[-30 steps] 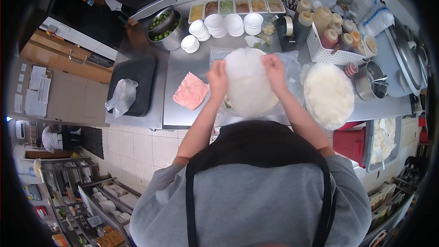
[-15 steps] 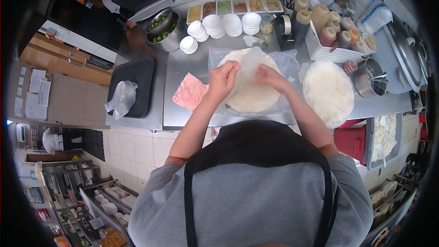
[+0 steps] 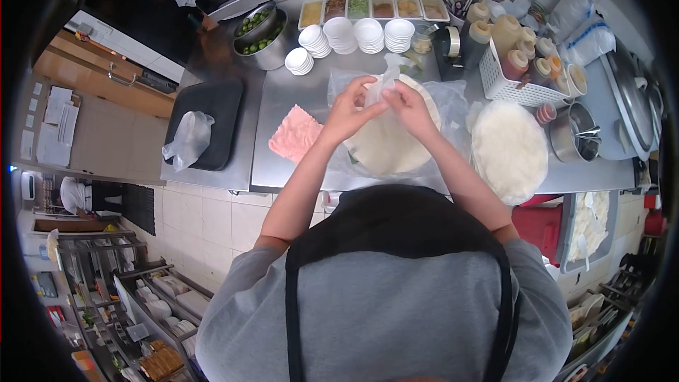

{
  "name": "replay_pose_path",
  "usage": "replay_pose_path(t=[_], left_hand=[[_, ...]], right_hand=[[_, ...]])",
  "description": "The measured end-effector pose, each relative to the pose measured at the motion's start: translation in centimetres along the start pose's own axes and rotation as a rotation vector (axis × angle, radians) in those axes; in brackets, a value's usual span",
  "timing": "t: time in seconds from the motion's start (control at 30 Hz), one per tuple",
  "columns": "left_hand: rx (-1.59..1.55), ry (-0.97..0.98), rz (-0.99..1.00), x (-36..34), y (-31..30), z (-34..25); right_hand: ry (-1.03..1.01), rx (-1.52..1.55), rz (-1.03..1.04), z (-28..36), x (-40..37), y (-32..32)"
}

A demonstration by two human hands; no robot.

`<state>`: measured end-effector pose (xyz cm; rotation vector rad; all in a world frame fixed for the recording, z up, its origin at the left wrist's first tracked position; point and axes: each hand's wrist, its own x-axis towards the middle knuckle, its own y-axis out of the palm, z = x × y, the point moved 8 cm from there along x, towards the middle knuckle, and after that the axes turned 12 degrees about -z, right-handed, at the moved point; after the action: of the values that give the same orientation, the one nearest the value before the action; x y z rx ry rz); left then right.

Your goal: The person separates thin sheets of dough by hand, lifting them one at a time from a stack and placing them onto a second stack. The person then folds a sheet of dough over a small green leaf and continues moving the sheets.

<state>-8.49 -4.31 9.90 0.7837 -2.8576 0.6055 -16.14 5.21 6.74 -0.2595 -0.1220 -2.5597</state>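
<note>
The steel counter (image 3: pixel 283 175) was the largest item before you, and everything listed below lay or stood on it. At its left end you had a black tray (image 3: pixel 228 117), on which a clear plastic bag (image 3: pixel 191 140) lay crumpled. To your right lay the white rounds (image 3: pixel 509 148), apparently stacked, just beside the clear plastic sheeting (image 3: pixel 453 102). The round flat piece (image 3: pixel 385 147) lay on that sheeting, directly in front of you and partly under your hands. Beyond the white rounds, a white basket (image 3: pixel 506 88) held squeeze bottles (image 3: pixel 515 64). At the far left a metal pot (image 3: pixel 272 56) held green fruit (image 3: pixel 259 45). A row of food containers (image 3: pixel 359 7) stood behind the stacked white dishes (image 3: pixel 341 34). A pink cloth (image 3: pixel 296 133) lay flat, left of the sheeting.

Your left hand (image 3: pixel 353 110) and right hand (image 3: pixel 410 106) met above the far half of the round flat piece. Your right thumb and fingers pinched the thin translucent film (image 3: pixel 389 86), which stood bunched upward between both hands. Your left fingers were curved around its other side, thumb extended toward the right hand; whether they gripped it could not be determined.
</note>
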Motion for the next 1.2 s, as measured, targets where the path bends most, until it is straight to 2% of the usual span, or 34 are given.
replay_pose_path(t=[0.03, 0.1, 0.2, 0.33, 0.4, 0.43, 0.5, 0.53, 0.6, 0.73, 0.83, 0.9, 1.03, 1.1, 1.13, 1.2], left_hand=[[-0.002, 0.000, -0.002, 0.1, 0.7, 0.2], [-0.090, 0.067, -0.169, 0.4, 0.6, 0.4], [-0.117, 0.175, -0.134, 0.3, 1.5, 0.0], [-0.051, 0.074, -0.185, 0.0, 1.4, 0.6], [0.040, 0.173, -0.345, -0.2, 0.2, -0.7], [0.040, 0.172, -0.344, -0.1, 0.0, -0.4], [0.077, 0.144, -0.409, 0.5, -1.9, 1.1], [0.077, 0.144, -0.409, 0.6, -2.6, 1.4], [0.176, 0.114, -0.528, 0.5, -5.0, 2.1], [0.059, 0.019, -0.579, 0.4, -7.9, 4.0], [0.010, -0.014, -0.583, 0.2, -8.0, 4.0], [0.030, -0.076, -0.553, 0.3, -7.2, 3.3], [-0.052, -0.114, -0.514, 1.2, -7.0, 2.6], [-0.492, -0.166, -0.315, 1.5, -7.0, 1.0], [-0.493, -0.165, -0.314, 1.1, -7.5, 0.1], [-0.993, -0.394, -0.128, -0.7, -6.3, -0.5]], right_hand=[[0.000, -0.002, 0.002, 0.1, 0.0, -0.1], [-0.032, -0.112, 0.007, 0.5, -0.1, -0.5], [-0.018, -0.059, -0.018, 1.0, -0.2, -1.4], [-0.118, -0.108, -0.070, 2.6, -0.4, -2.2], [0.002, -0.011, -0.132, 1.1, -0.3, -3.2], [0.003, -0.011, -0.133, 0.4, -0.2, -3.7], [0.194, -0.043, -0.166, -2.5, 0.0, -5.6], [0.195, -0.043, -0.165, -2.9, 0.0, -6.2], [0.317, 0.052, -0.332, -4.1, -0.3, -8.4], [0.411, 0.286, -0.364, -5.3, -0.9, -10.7], [0.389, 0.317, -0.284, -5.5, -1.1, -10.3], [0.285, 0.244, -0.276, -4.9, -0.8, -9.7], [0.326, 0.313, -0.180, -4.7, 0.0, -9.3], [0.155, 0.581, 0.005, 0.8, 0.2, -8.3], [0.154, 0.581, 0.004, 2.0, 0.1, -8.8], [0.310, 0.643, 0.391, 3.5, -1.6, -6.6]])
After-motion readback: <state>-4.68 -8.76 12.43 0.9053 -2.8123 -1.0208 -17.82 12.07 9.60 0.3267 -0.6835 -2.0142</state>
